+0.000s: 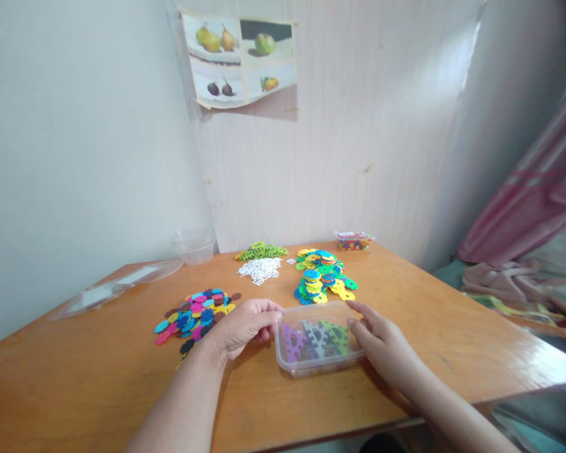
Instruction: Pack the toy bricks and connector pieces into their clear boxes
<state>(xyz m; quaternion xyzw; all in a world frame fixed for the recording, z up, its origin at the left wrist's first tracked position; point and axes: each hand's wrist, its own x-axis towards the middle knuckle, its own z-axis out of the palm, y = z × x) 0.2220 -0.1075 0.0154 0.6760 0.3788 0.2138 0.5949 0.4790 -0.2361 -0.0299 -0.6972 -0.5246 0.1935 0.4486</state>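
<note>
A clear rectangular plastic container (306, 371) sits near the front of the wooden table, with purple, grey and green toothed plastic pieces (317, 338) inside it. My left hand (248, 327) grips its left end, thumb and fingers at the upper left corner. At the right end, my right hand (380, 340) has its fingers on the rim and side. Whether a lid covers the container I cannot tell. Left of my left hand spreads a pile of multicoloured flower-shaped discs (188, 321). Just beyond the container lies a heap of green, yellow and blue discs (318, 277).
White pieces (260, 270) and green pieces (263, 251) lie in heaps farther back on the table (122, 377). An open clear tub (194, 246) and flat clear packaging (117, 286) are at the left. A filled clear box (353, 241) stands at the back right edge.
</note>
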